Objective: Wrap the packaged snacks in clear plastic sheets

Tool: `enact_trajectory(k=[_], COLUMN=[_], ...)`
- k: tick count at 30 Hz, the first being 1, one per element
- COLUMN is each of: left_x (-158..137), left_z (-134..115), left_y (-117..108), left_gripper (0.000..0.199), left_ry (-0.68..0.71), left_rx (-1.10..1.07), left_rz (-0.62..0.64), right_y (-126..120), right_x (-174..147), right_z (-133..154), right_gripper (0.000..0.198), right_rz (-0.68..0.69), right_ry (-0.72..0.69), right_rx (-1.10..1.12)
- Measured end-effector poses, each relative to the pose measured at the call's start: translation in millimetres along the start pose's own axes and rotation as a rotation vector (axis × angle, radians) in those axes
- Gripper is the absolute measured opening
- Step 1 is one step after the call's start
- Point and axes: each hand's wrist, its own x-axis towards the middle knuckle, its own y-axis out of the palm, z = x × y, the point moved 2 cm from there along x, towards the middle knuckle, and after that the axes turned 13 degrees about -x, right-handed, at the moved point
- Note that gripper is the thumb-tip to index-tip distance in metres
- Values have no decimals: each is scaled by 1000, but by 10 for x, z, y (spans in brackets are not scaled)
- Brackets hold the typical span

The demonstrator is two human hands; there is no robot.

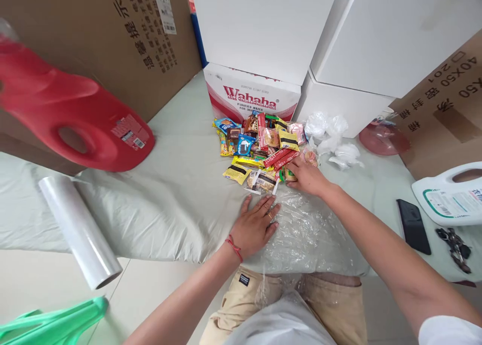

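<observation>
A heap of wrapped snacks (259, 139) lies against the front of a printed carton. My right hand (307, 177) reaches to the heap's right front edge, its stretched fingers touching the packets beside a red wrapper (280, 157). My left hand (256, 224) lies flat with fingers spread, palm down, just in front of a clear-wrapped snack bar (262, 181). A yellow packet (236, 174) is to the left of that bar. Thin clear plastic film (312, 229) spreads crumpled over the cloth between my arms and hangs down towards my lap.
Behind the snacks stand a Wahaba-style printed carton (250, 91) and white boxes (350, 38). White crumpled bags (335, 139), a phone (413, 226), keys (455, 247) and a white jug (452, 194) are at right. Left are a red jug (94, 104) and a film roll (79, 229).
</observation>
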Motion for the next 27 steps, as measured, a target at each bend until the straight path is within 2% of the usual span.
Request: enact_trajectory(k=[4, 8, 11, 15, 20, 23, 27], left_x=[1, 12, 27, 37, 36, 41, 48], left_z=[2, 7, 0, -16, -5, 2, -5], left_y=[-4, -5, -10, -21, -20, -18, -22], left_gripper=[53, 55, 55, 54, 54, 55, 54], left_ry=[-23, -58, -72, -78, -85, -90, -103], left_rx=[0, -10, -16, -15, 5, 22, 48], left_rz=[11, 36, 51, 63, 74, 93, 102], right_y=[-150, -187, -146, -49, 133, 216, 226], right_x=[-406, -1012, -1291, -1365, -1429, -1481, -1474], right_z=[-47, 114, 370, 615, 542, 453, 455], right_gripper=[45, 40, 40, 46, 65, 60, 50], right_rz=[73, 190, 268, 280, 248, 227, 197], right_ry=[152, 119, 101, 81, 46, 73, 91], right_rx=[129, 238, 203, 123, 256, 371, 400])
